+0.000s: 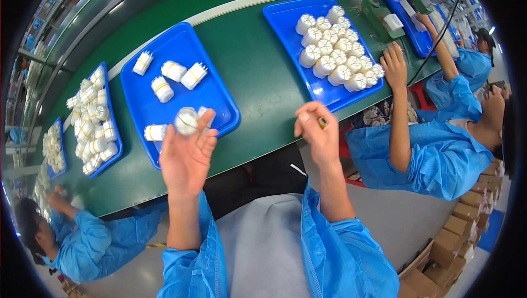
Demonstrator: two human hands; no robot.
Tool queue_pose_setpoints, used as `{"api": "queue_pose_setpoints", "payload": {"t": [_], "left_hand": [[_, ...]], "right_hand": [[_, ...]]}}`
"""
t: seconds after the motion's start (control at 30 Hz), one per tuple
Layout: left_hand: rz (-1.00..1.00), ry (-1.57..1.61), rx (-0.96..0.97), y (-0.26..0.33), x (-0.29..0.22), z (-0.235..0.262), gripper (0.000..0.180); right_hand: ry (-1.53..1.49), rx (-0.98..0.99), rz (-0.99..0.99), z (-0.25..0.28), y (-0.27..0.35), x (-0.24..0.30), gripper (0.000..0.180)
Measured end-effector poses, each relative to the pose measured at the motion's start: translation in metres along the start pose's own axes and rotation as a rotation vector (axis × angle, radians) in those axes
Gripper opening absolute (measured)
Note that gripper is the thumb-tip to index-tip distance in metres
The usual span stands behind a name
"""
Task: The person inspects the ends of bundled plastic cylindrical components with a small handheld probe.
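Note:
My left hand [189, 160] is palm up over the near edge of a blue tray [211, 92], its fingers closed around a white cylindrical part [186, 121]. The round end of that part faces up and looks slightly blurred. Several similar white cylinders [162, 89] with yellow bands lie loosely in the same tray, some showing prongs at one end. To the right, my right hand [321, 136] is raised by the table's front edge with its fingers curled in. A small dark and yellowish bit shows between those fingers, too little to name.
A blue tray [282, 15] at the right holds upright white cylinders in rows. Piled cylinders fill another tray [118, 138] at the left, with a smaller one [63, 160] beyond. Co-workers in blue sit on both sides; one's hand [394, 64] rests by the right tray.

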State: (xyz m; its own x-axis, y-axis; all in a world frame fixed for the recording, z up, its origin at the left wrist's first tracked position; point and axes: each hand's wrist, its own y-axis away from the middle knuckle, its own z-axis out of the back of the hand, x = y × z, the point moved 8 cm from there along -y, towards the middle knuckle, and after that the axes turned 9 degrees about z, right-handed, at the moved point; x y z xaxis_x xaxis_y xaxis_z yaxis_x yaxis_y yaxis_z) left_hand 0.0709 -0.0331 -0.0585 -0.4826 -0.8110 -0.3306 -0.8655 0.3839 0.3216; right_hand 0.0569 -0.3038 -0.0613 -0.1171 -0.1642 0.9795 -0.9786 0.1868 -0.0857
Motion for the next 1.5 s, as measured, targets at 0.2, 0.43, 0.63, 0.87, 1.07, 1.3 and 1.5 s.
{"api": "queue_pose_setpoints", "payload": {"t": [0.2, 0.43, 0.63, 0.87, 1.07, 1.3, 1.5], "left_hand": [[-0.137, 0.003, -0.075, 0.012, -0.016, 0.013, 0.053], [-0.146, -0.163, -0.035, 0.016, 0.007, 0.008, 0.049], [-0.098, -0.232, -0.040, 0.012, 0.029, 0.004, 0.032], [-0.040, -0.576, 0.053, 0.002, 0.073, -0.025, 0.046], [-0.313, -0.830, 0.305, -0.010, 0.089, -0.063, 0.066], [-0.415, -0.740, 0.304, 0.001, 0.078, -0.057, 0.057], [-0.372, -0.506, 0.152, -0.001, 0.072, -0.046, 0.058]], "right_hand": [[0.562, -0.300, 0.257, 0.053, -0.047, 0.041, 0.027], [1.170, -0.185, 0.195, 0.047, -0.090, 0.046, 0.045], [1.307, -0.206, 0.151, 0.044, -0.077, 0.043, 0.041], [-0.036, -0.209, 0.180, 0.032, -0.021, 0.019, 0.042], [-0.675, 0.075, -0.066, -0.046, 0.026, 0.016, 0.049], [-0.632, 0.161, -0.075, -0.066, 0.027, 0.016, 0.051], [-0.340, 0.167, -0.160, -0.075, 0.042, 0.003, 0.045]]}}
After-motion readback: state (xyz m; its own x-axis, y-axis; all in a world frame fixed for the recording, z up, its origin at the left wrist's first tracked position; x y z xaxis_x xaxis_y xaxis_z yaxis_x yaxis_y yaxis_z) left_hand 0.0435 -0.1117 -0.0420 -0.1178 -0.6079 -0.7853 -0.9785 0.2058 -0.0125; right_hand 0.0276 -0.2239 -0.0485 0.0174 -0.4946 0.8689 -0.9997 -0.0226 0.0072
